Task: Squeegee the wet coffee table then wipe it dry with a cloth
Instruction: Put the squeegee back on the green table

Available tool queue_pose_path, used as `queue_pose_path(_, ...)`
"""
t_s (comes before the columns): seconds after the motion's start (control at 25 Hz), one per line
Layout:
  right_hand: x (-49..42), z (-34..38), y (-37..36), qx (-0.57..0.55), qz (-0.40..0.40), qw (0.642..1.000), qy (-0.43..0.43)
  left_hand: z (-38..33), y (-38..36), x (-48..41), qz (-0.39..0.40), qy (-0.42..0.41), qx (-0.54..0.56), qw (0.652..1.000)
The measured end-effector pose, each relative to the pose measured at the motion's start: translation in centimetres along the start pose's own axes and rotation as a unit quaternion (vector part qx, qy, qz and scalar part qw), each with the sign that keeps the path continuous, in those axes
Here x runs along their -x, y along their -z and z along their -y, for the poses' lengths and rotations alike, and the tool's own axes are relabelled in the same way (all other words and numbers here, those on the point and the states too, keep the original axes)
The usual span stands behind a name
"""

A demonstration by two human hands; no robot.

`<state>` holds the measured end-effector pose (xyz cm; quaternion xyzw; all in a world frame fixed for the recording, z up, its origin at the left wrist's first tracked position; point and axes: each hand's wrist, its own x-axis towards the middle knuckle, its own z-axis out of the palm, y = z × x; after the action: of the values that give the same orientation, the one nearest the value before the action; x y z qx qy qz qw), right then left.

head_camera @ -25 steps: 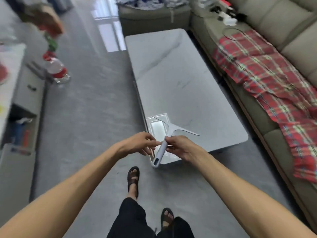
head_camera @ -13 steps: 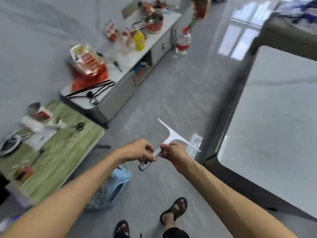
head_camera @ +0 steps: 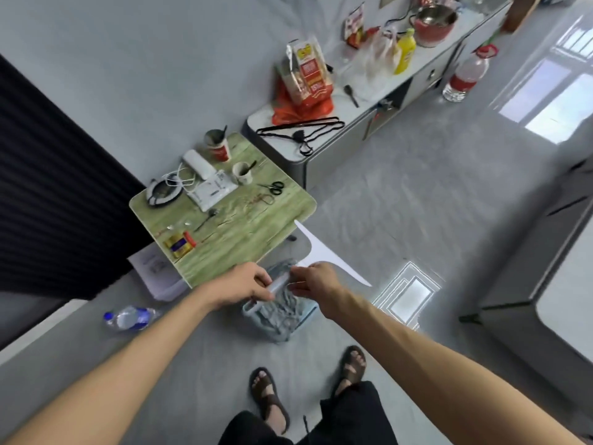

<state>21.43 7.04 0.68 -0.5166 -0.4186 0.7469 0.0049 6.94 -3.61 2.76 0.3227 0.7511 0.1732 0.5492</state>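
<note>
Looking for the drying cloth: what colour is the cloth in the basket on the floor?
Grey cloth, lying in a pale blue basket; head view shows it.

squeegee (head_camera: 324, 252) handle hidden by hands, coffee table (head_camera: 571, 303) cropped right

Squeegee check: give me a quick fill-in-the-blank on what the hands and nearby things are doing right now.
1. The squeegee is held by ____ hands.
2. It hangs over a blue stool draped with a grey ____.
3. The scissors lie on the ____ folding table.

Missing words: both; cloth; green
</note>
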Motion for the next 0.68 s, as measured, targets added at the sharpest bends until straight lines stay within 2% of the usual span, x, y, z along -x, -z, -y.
queue_pose_path(0.16, -4.9, 0.1, -6.8, 0.029, -0.006, 0.999, -0.013, 5.7, 4.7, -1.1, -0.029, 0.033, 0.014, 0.999)
queue_pose_path(0.44, -16.6, -1.2, -13.8, 0.101, 0.003, 0.993, -0.054, 14.2, 8.4, -7.3, -0.109, 0.110, 0.028, 0.988)
queue_pose_path(0.68, -29.3, -2.7, -18.7, 0.130, -0.030, 0.990, -0.035, 21.8, 13.1, -18.5, -0.099, 0.114, -0.001, 0.989)
